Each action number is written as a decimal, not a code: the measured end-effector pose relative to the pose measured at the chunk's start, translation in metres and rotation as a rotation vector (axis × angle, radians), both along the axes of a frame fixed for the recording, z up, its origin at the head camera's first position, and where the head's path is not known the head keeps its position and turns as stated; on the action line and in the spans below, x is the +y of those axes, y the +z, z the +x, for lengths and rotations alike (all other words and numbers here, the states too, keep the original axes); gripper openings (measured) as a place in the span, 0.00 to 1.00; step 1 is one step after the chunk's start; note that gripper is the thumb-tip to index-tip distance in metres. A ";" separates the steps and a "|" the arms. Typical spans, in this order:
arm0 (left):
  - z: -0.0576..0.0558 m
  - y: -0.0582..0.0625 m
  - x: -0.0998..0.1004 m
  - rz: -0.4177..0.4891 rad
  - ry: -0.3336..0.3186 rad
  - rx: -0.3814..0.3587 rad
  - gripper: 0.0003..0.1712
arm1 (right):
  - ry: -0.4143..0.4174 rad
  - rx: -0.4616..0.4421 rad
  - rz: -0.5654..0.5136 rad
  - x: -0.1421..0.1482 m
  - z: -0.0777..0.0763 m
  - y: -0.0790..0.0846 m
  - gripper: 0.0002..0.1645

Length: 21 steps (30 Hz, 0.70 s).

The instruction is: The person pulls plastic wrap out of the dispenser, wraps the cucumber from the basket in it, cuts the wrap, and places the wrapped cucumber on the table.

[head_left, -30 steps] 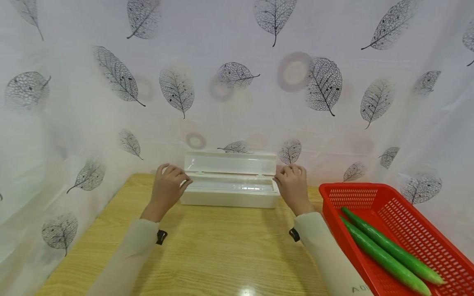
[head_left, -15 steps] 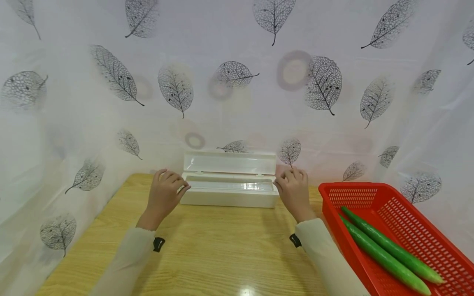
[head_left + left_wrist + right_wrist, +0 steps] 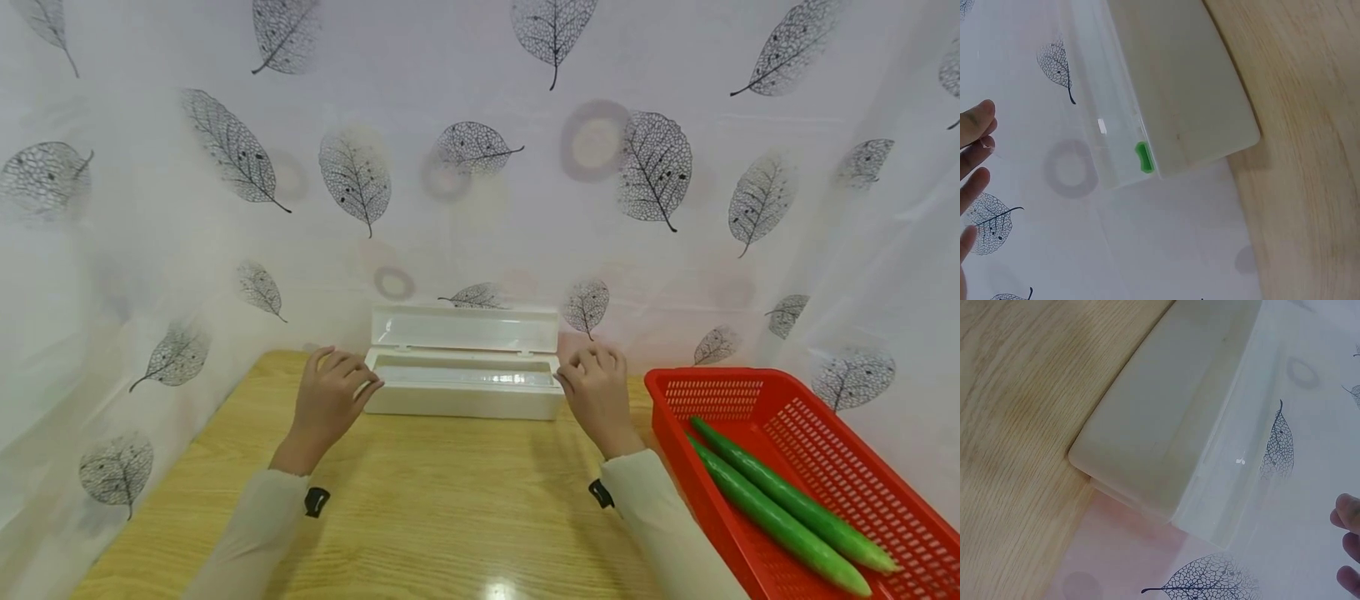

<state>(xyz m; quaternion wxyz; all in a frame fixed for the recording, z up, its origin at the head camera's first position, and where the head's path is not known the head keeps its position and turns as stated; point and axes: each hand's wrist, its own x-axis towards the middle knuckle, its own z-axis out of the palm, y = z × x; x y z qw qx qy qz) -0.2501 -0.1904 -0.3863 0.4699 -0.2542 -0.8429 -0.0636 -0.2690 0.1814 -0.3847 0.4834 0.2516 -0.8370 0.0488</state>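
Note:
A long white cling film dispenser (image 3: 461, 403) stands at the back of the table, its clear-looking lid (image 3: 465, 327) raised. A green piece (image 3: 1144, 157), likely a slide cutter, shows at one end in the left wrist view. My left hand (image 3: 324, 408) is at the dispenser's left end, thumb and fingertips pinching the edge of thin clear film. My right hand (image 3: 600, 398) pinches in the same way at the right end. The film is nearly invisible; glints show over the dispenser between the hands. Both wrist views show the fingers (image 3: 974, 181) apart from the dispenser.
On the right a red plastic basket (image 3: 720, 372) holds two long green cucumbers (image 3: 780, 517). A pale sheet (image 3: 480, 225) printed with leaves hangs behind the wooden table (image 3: 465, 500) and along its left side.
Both hands have drawn slightly back toward me and a little further apart, still pinching. The glints over the dispenser have shifted. The basket and cucumbers have stayed put.

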 end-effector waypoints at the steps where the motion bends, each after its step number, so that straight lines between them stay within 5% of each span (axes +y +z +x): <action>1: 0.000 0.000 0.000 0.001 -0.003 0.002 0.09 | 0.001 0.001 0.002 0.000 0.001 0.000 0.07; 21: 0.012 -0.002 -0.001 0.024 -0.068 0.069 0.10 | 0.020 -0.020 0.006 0.001 0.018 -0.004 0.07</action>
